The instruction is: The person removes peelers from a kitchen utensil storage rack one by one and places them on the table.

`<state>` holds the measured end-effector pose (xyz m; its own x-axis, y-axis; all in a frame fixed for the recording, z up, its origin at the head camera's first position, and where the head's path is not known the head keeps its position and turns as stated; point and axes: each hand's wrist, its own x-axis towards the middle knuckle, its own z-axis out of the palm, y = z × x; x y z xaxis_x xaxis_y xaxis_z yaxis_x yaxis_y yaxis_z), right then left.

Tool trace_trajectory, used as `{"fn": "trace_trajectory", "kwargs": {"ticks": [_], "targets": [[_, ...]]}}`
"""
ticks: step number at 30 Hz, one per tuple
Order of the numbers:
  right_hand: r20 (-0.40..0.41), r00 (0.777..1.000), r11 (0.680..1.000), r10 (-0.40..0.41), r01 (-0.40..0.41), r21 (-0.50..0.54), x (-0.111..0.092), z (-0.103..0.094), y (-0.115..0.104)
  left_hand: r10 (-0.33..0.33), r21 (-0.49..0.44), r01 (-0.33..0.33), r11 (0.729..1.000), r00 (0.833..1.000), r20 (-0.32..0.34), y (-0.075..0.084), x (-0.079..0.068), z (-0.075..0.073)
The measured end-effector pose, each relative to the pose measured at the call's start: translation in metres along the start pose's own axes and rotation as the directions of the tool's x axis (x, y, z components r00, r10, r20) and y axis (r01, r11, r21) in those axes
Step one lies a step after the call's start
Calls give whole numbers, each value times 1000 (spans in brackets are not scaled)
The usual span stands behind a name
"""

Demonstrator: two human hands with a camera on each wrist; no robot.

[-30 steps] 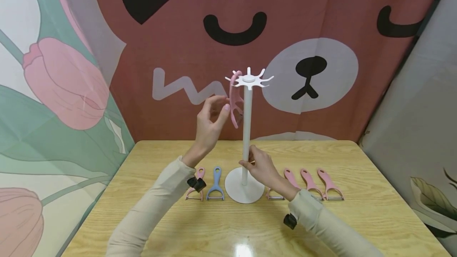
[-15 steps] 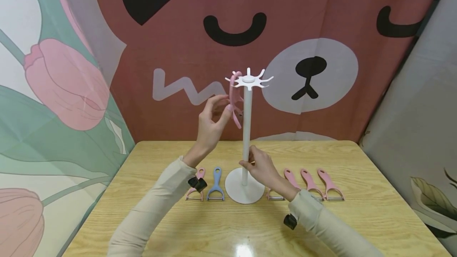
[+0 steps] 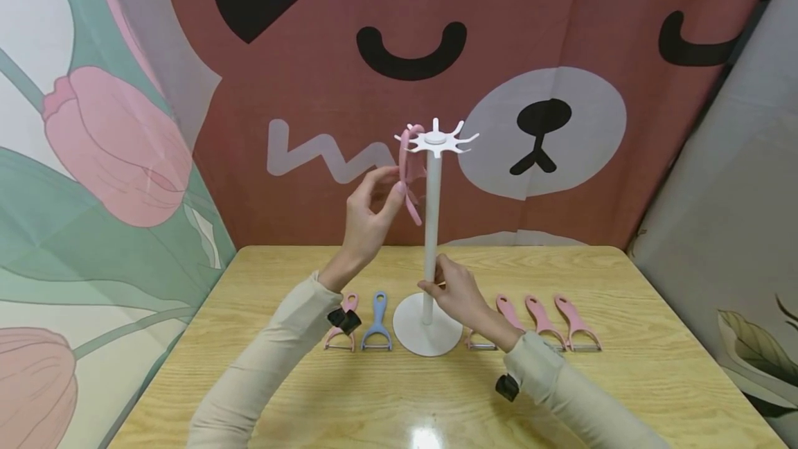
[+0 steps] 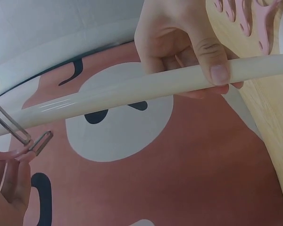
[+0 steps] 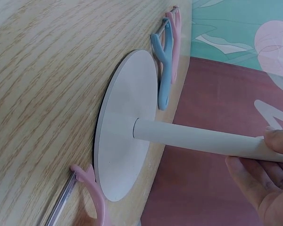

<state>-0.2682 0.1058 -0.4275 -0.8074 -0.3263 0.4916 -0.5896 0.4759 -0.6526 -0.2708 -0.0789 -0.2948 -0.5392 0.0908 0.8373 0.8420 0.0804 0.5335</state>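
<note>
My left hand (image 3: 368,217) pinches a pink peeler (image 3: 404,158) between thumb and fingers, up beside the white rack top (image 3: 434,138) with its ring of hooks. A second pink loop shows right behind it at the hooks. Two peeler blades (image 4: 12,125) appear near the left fingers in the left wrist view, so two peelers seem to be there. Whether the held one's hole is over a hook I cannot tell. Lower down, my right hand (image 3: 458,289) grips the white pole (image 3: 433,220) between thumb and fingers, above the round base (image 5: 125,127), which stands on the table.
Left of the base, a blue peeler (image 3: 377,324) and a pink peeler (image 3: 351,302) lie on the wooden table (image 3: 399,393). Several pink peelers (image 3: 570,314) lie to the right, partly hidden by the right arm. A printed bear curtain (image 3: 324,89) hangs behind.
My left hand has shifted slightly right, and the lower end of the pink peeler has swung a little towards the pole. The right hand keeps its grip in the same place.
</note>
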Motion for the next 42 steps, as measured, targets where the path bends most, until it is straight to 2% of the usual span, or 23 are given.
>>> {"fn": "trace_trajectory", "kwargs": {"ticks": [13,19,21,28,42], "targets": [[-10,1000,1000,-18,18,-7,1,-1,2,32,0,-32,999,999,13,1,5,-3],[-7,1000,1000,-13,13,-3,1,-1,1,22,-21,-22,1000,1000,8,3,4,-3],[-7,1000,1000,-13,13,0,1,-1,1,21,-16,-21,1000,1000,13,7,4,-3],[-6,1000,1000,-9,9,-2,0,0,2,31,16,-31,999,999,27,36,5,-3],[-11,1000,1000,-20,20,-7,0,1,2,66,61,-63,996,997,-45,40,7,-4]]}}
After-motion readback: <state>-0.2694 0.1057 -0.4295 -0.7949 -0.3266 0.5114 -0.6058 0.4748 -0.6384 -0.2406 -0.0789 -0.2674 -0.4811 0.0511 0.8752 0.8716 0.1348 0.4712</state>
